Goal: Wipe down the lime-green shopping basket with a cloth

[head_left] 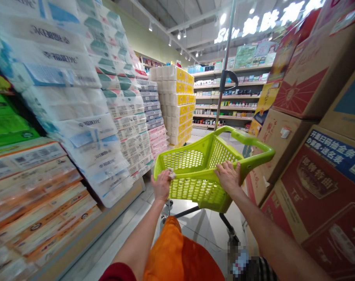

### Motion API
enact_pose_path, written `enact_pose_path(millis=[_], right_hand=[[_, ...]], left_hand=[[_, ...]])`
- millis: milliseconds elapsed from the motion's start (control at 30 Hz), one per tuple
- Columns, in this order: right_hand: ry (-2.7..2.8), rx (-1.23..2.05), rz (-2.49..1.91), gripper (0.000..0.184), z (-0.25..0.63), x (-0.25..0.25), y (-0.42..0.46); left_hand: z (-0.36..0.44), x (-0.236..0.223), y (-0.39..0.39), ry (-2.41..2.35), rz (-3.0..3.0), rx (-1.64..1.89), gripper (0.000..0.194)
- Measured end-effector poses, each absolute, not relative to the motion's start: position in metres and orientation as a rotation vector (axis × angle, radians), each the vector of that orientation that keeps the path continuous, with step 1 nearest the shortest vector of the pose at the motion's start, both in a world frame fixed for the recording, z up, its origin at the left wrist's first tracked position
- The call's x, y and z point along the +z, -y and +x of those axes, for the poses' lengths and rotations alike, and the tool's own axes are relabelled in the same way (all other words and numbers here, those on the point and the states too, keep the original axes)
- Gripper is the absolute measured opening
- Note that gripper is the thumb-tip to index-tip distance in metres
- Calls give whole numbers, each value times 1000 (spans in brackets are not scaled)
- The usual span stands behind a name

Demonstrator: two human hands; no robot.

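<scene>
Head view, a supermarket aisle. My left hand (pixel 161 186) was clenched over the near rim of a lime-green plastic shopping cart (pixel 255 147), with a small white scrap (pixel 172 175) pinched against the rim; it might have been tissue or paper, but I could not tell. My right hand (pixel 228 177) was farther along the same rim, its fingers hooked over and grasping it. The cart stood directly in front of me on the tiled floor (pixel 123 230), between my arms.

From its thin perforated basket walls, I judged the cart light and slightly flexible. The thick rounded rim looked the surest place to hold, as did the looped handle at the far side.

A thin metal pole (pixel 226 50) with a black clip (pixel 228 80) rose beyond the basket. Bagged toilet paper rolls (pixel 119 105) were stacked high on my left, and printed cardboard cartons (pixel 320 191) on my right. My orange garment (pixel 171 249) hid part of the cart's lower frame. A pixelated patch (pixel 237 259) near the bottom edge left whatever lay there impossible to make out.
</scene>
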State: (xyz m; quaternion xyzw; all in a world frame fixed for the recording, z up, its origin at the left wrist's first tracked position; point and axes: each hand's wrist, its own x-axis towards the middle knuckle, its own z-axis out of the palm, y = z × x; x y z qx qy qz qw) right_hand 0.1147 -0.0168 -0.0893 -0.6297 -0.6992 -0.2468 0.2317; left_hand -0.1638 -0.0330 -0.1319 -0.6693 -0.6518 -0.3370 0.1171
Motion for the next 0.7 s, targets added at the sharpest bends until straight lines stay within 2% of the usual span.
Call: enact_pose_path(millis=[100, 333, 567, 700], right_hand=[[1923, -688, -1751, 26, 110, -89, 15], [1934, -643, -1760, 28, 103, -83, 13], [1918, -647, -1760, 29, 104, -88, 11], [1914, -634, -1773, 30, 96, -86, 12]], left_hand=[[-182, -136, 32, 2023, -1803, -1017, 34], [-115, -126, 18, 1726, -2175, -935, 42], [-180, -139, 26, 2044, -1708, -1044, 43], [-128, -133, 19, 1872, -2026, -996, 46]])
